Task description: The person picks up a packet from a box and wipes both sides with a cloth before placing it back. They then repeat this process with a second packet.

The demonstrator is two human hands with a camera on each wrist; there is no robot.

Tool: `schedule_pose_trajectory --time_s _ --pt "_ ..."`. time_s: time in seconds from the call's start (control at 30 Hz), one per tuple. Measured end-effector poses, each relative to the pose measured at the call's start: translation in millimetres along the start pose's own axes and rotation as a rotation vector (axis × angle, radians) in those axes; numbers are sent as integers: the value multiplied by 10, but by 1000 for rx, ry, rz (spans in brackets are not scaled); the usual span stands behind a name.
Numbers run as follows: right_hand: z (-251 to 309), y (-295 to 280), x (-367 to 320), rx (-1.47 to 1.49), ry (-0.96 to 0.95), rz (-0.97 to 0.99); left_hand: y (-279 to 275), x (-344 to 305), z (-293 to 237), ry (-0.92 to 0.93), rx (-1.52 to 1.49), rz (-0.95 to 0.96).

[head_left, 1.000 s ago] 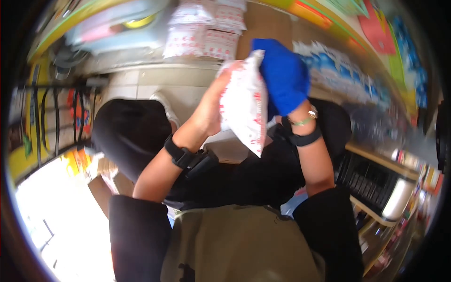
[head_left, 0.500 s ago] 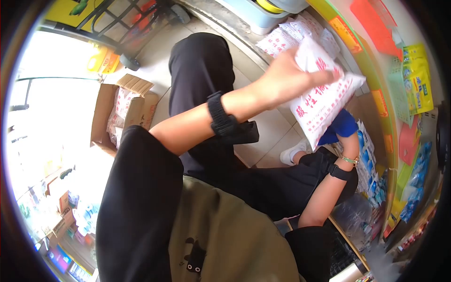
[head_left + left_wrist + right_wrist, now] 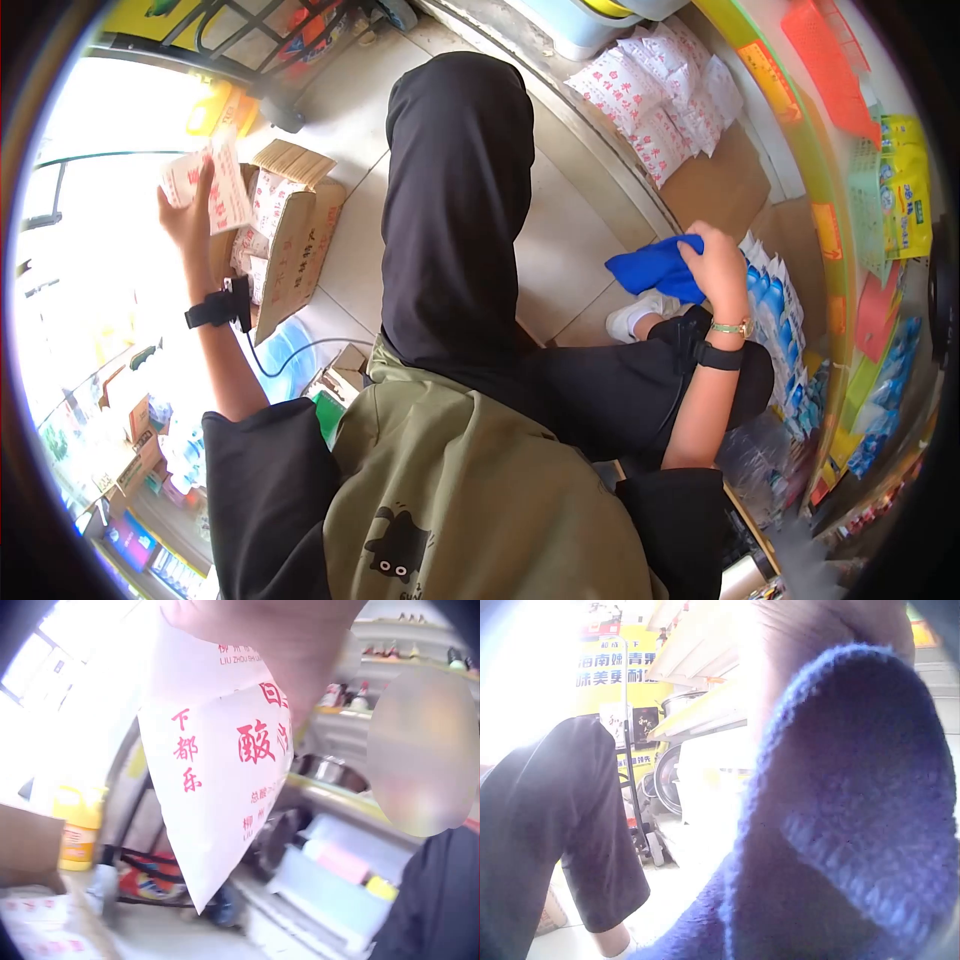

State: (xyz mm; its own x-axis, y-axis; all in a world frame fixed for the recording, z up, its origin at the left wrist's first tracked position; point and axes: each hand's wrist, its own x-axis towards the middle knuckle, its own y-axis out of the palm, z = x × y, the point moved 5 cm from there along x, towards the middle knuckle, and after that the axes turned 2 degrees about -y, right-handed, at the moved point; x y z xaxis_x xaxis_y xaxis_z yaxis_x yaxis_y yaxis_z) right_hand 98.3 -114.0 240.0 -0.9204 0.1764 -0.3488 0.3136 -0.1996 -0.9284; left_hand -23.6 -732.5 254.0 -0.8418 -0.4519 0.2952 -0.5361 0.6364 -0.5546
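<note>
Left hand (image 3: 188,215) held high, gripping; right hand (image 3: 718,262) low, seemingly clenched.

White red-lettered packet (image 3: 215,185), blue cloth (image 3: 655,270)

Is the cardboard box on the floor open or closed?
Open: the cardboard box has its flaps folded back, and white packets show inside.

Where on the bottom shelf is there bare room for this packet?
Bare brown board between the white packet pile and the blue packets, just beyond the right hand holding the blue cloth. Both piles are crowded; the cardboard box holds more packets.
</note>
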Motion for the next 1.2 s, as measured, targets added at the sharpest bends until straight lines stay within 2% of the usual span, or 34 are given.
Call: schedule_pose_trajectory --time_s 0.07,0.13,0.2,0.23,0.27,0.37,0.4,0.47,0.5,0.63,0.67,0.7,0.73,0.77,0.8,0.83,0.87,0.9,0.93,0.97,1.0,1.03,1.1,1.13,1.17,1.2 --pt "45 -24 19 28 -1 -49 -128 101 787 -122 88 59" --pt "45 49 25 19 -38 -66 -134 71 1339 -192 119 199" --pt "31 166 59 -27 -58 -42 -126 67 2068 118 456 225" --pt "43 184 58 -25 -58 -37 13 -84 1851 -55 225 524" --pt "46 189 51 -26 -54 -35 75 -152 1738 -53 469 632" --pt "45 226 22 12 -63 -5 234 -349 1793 -216 466 795" --pt "45 239 15 25 -79 9 257 -361 2006 -194 611 818" --pt "37 259 -11 40 -85 22 344 -429 2273 -283 643 907" --pt "43 274 -26 40 -82 42 372 -483 2346 -399 666 959" --pt "45 289 -54 80 -56 62 441 -442 2305 -393 836 939" --pt "31 290 -49 84 -26 50 464 -328 2404 -303 778 871" --pt "52 270 -56 99 -87 -12 506 -249 2199 -171 757 826" --pt "35 231 -80 104 -133 -78 588 -106 2253 -67 648 807" --pt "4 224 -86 106 -119 -91 749 14 2164 -38 441 799" --pt "-25 210 -88 108 -107 -101 858 40 1882 -62 195 765" --pt "-52 170 -99 142 -127 -141 919 -141 828 -239 247 748" --pt "-62 133 -111 176 -154 -183 1010 -246 98 -92 166 682" --pt "-52 69 -127 194 -169 -234 1124 -63 109 103 14 671" --pt "-38 -5 -145 211 -193 -280 1202 43 -232 407 60 757" --pt "-35 -79 -172 276 -218 -345 1220 -179 -976 393 -5 736" --pt "-31 -158 -210 340 -249 -411 1214 -376 -1581 455 43 748" --pt "-40 -240 -231 337 -225 -425 1249 -619 -2086 509 -102 786" --pt "-1 -399 -278 484 -266 -444 1299 -1198 -2881 531 -239 986" --pt "-18 -436 -284 494 -256 -461 1384 -1438 -3131 638 -258 1146" --pt "-14 -528 -324 625 -406 -568 1490 -1707 -3373 664 -240 1244" --pt "-21 -637 -393 748 -557 -682 1647 -1936 -3493 613 -265 1308"
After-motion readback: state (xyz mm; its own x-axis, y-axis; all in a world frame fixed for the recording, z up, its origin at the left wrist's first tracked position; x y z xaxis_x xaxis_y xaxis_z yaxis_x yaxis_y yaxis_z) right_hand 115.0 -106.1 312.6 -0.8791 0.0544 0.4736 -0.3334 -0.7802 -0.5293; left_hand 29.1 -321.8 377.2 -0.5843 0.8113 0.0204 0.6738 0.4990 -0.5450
